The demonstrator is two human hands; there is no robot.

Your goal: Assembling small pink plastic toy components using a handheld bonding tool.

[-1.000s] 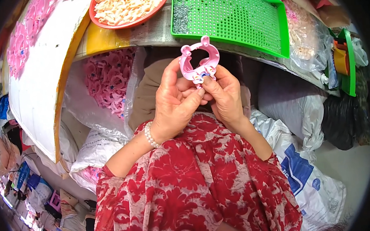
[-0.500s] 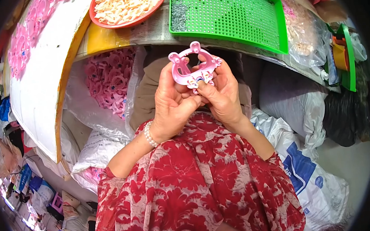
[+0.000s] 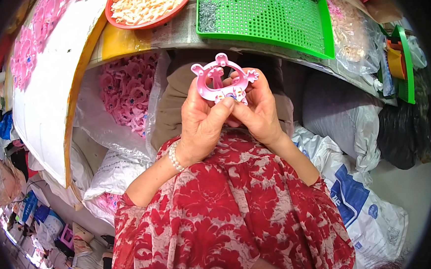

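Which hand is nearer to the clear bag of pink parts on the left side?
Left. The left hand is right of the clear bag, apart from it; the right hand is farther right.

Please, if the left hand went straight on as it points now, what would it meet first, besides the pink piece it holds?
Probably the right hand, at the other side of the pink piece; depth is unclear. Farther along that line lies the green tray.

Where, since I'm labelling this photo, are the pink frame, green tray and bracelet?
Pink frame [image 3: 208, 92]: head view, lower left of its ring.
Green tray [image 3: 265, 16]: head view, its holed floor.
Bracelet [image 3: 173, 158]: head view, its white beads.
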